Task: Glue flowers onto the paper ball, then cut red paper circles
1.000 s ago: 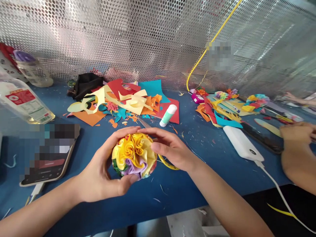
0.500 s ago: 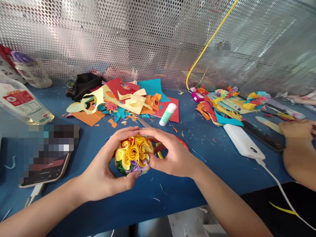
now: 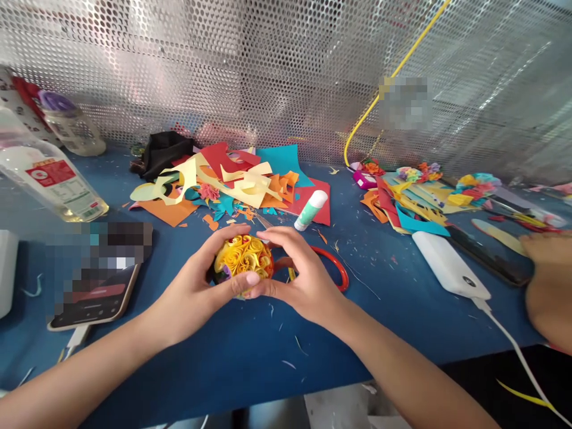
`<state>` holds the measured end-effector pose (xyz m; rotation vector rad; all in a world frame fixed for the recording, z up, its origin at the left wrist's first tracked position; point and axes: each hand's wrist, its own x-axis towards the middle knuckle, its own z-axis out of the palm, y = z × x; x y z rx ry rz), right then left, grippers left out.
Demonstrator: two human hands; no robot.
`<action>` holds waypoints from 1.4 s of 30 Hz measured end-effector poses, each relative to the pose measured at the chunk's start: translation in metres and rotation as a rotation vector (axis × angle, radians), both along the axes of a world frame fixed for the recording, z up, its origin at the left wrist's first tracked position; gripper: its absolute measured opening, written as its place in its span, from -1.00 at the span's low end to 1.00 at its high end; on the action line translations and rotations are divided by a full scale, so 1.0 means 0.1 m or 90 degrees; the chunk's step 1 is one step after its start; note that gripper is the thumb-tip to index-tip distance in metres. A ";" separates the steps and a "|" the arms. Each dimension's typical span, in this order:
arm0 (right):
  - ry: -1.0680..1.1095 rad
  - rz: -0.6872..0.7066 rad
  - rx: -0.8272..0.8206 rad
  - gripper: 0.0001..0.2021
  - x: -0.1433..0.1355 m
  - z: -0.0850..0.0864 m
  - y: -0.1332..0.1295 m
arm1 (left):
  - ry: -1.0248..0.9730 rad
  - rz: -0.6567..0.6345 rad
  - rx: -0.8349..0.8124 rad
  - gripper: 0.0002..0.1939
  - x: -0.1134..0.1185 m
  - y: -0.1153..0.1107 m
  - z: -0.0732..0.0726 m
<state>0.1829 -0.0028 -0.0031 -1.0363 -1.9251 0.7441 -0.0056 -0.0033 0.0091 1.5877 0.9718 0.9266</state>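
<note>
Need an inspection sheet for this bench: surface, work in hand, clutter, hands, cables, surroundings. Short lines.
Surface: blue tabletop, littered with small paper scraps.
Work in hand: round ball of curled, mostly yellow petals.
Clutter: heap of cut multicoloured paper; white-and-green cylindrical glue stick; clear plastic bottle with red-and-white label; dark rectangular phone; white rounded power bank.
Hands: left hand and right hand both grip the ball, thumbs on its near side.
Cables: white cable at the power bank; white plug at the phone.
Surroundings: silver perforated metal wall behind; another person's bare arm at right edge.
</note>
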 end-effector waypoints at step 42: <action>-0.123 0.029 -0.212 -0.61 -0.14 0.03 -0.19 | 0.557 -0.110 0.423 -0.88 -0.19 -0.12 0.29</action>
